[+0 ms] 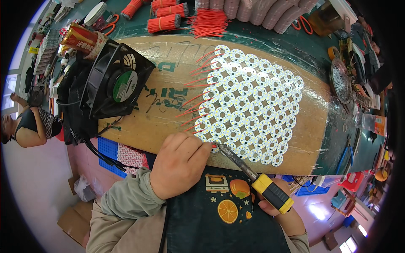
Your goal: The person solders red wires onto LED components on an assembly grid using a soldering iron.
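Observation:
A panel of several round white LED boards (249, 105) lies on a brown cardboard sheet (168, 71). Short red wires (195, 99) stick out from the panel's left edge. My left hand (179, 164) pinches a red wire at the panel's near-left corner. My right hand (280, 213) grips the yellow handle of a soldering iron (253, 175). The iron's dark tip points up-left and meets the board right beside my left fingertips.
A black square fan (116, 84) stands tilted at the cardboard's left end. Bundles of red wire (166, 17) and grey rolls (261, 10) lie at the back. Red-handled scissors (109, 24), tools and clutter fill the right edge. Another person (25, 124) sits far left.

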Demonstrator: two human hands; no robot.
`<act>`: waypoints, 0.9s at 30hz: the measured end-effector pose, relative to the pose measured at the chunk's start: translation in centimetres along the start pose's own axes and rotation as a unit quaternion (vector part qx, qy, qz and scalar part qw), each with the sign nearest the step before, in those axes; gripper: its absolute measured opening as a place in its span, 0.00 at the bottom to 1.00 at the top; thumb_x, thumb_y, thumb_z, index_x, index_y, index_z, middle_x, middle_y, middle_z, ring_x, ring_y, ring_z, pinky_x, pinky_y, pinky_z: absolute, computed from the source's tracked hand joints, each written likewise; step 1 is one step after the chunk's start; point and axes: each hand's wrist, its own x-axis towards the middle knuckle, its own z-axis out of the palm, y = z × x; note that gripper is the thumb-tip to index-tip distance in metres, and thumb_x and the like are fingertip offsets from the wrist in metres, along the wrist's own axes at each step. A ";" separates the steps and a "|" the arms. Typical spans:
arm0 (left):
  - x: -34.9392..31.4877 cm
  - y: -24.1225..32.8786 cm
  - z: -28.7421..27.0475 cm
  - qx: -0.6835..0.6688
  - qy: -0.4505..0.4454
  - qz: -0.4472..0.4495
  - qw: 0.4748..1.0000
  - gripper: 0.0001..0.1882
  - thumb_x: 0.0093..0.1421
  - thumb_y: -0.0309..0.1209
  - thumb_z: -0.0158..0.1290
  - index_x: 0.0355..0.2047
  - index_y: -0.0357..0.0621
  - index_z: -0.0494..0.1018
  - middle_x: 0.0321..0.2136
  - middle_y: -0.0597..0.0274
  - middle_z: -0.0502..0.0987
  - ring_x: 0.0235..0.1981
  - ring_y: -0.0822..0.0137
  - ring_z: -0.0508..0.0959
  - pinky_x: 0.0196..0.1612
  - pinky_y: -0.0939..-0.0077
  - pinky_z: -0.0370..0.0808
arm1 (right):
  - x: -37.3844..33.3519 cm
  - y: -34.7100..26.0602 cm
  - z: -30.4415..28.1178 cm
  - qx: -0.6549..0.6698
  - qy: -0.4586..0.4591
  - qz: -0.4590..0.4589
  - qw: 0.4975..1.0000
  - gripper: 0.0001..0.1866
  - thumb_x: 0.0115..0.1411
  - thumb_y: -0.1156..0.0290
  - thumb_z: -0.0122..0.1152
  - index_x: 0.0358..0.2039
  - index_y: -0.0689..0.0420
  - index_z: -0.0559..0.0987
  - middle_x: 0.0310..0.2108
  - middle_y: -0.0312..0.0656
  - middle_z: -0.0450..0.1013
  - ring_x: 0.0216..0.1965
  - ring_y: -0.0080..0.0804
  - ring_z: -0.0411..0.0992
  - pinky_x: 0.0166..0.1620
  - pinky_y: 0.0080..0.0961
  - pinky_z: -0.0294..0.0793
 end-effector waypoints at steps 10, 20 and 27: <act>0.1 0.1 0.0 -0.005 -0.006 -0.006 1.000 0.17 0.42 0.17 0.60 0.35 0.39 0.77 0.28 0.62 0.72 0.32 0.60 0.74 0.35 0.67 0.71 | 0.4 -0.3 0.3 0.092 0.031 -0.022 0.995 0.20 0.54 0.57 0.68 0.40 0.59 0.79 0.28 0.39 0.80 0.25 0.37 0.79 0.28 0.27 0.76; 0.2 0.3 -0.1 -0.010 -0.013 -0.022 1.000 0.16 0.43 0.17 0.60 0.35 0.39 0.77 0.28 0.60 0.73 0.32 0.59 0.74 0.36 0.67 0.71 | -1.2 0.2 0.5 0.086 0.052 0.016 0.995 0.23 0.55 0.52 0.67 0.39 0.60 0.81 0.30 0.42 0.79 0.26 0.40 0.78 0.28 0.28 0.75; 0.0 0.8 -1.0 -0.047 -0.002 -0.047 0.998 0.15 0.44 0.18 0.60 0.35 0.41 0.78 0.29 0.61 0.74 0.32 0.59 0.75 0.36 0.68 0.71 | -1.7 0.1 0.3 0.124 0.059 0.029 0.990 0.25 0.54 0.52 0.68 0.39 0.62 0.80 0.32 0.44 0.80 0.27 0.40 0.79 0.30 0.28 0.77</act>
